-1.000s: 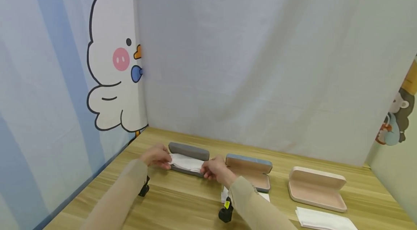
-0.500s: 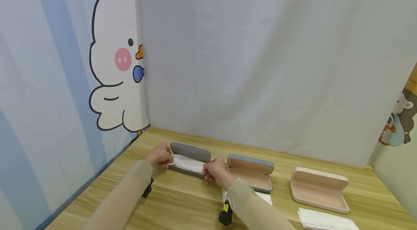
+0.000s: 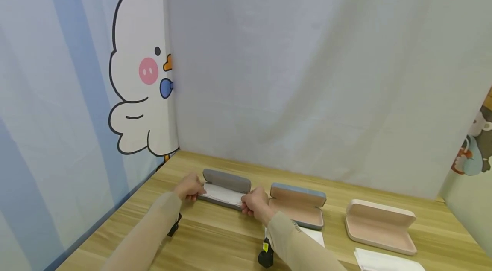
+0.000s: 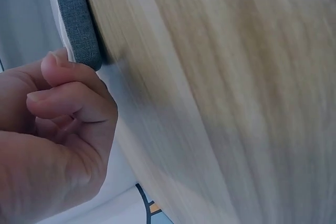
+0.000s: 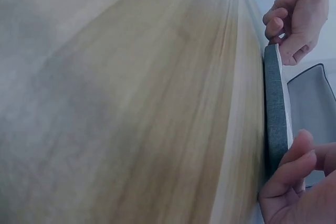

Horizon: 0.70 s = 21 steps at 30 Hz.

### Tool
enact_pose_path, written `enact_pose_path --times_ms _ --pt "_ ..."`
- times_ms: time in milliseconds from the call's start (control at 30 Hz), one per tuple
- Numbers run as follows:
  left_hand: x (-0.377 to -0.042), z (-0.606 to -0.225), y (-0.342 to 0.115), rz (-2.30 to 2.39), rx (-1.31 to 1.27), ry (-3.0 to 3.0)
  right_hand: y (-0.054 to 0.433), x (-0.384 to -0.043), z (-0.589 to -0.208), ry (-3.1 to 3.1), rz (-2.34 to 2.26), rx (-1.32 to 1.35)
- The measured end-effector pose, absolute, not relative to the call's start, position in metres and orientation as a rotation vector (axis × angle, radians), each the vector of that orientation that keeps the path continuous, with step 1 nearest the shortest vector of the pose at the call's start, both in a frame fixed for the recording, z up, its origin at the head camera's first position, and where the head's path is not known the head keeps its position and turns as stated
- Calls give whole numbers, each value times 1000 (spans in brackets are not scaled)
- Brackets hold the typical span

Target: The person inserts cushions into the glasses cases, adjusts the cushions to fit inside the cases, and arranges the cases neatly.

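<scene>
A folded white cloth [image 3: 223, 194] lies lengthwise in the base of a grey glasses case [image 3: 226, 180], whose lid stands raised at the back. My left hand [image 3: 189, 186] pinches the cloth's left end, its fingers curled beside the case end [image 4: 77, 22] in the left wrist view. At the opposite end, my right hand [image 3: 256, 205] pinches the cloth near the case's right corner. From the right wrist view, the case's fabric front wall [image 5: 276, 108] runs between both hands, with a thin white edge of cloth along its top. The thumb of my left hand is partly hidden.
Right of the grey case stands an opened blue glasses case [image 3: 297, 210] with a white cloth [image 3: 314, 237] before it, partly behind my right sleeve. Farther right are an opened cream case [image 3: 380, 225] and another folded white cloth [image 3: 388, 261]. A curtain [image 3: 300, 70] borders the table's back.
The cloth has settled lower and flatter into the grey case, with both hands still at its ends. The whole scene has drifted slightly right and down in the head view.
</scene>
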<state>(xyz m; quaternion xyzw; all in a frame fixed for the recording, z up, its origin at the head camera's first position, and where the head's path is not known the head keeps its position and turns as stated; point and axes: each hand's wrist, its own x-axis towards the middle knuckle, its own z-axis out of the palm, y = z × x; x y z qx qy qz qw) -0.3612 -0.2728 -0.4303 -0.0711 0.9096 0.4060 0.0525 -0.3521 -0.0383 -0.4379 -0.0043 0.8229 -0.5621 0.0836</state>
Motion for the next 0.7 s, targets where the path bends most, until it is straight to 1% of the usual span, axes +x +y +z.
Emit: enact_pose_path --times_ms 167,400,700 --pt "-359 -429 -272 1177 -219 2758 -37 -351 -439 2455 -1652 -36" --pt "-359 -425 -272 1211 -213 2689 -38 -351 -439 2485 -1637 -60" --pt "-355 -423 -268 1155 -210 2742 -39 -355 -443 2507 -1642 -65"
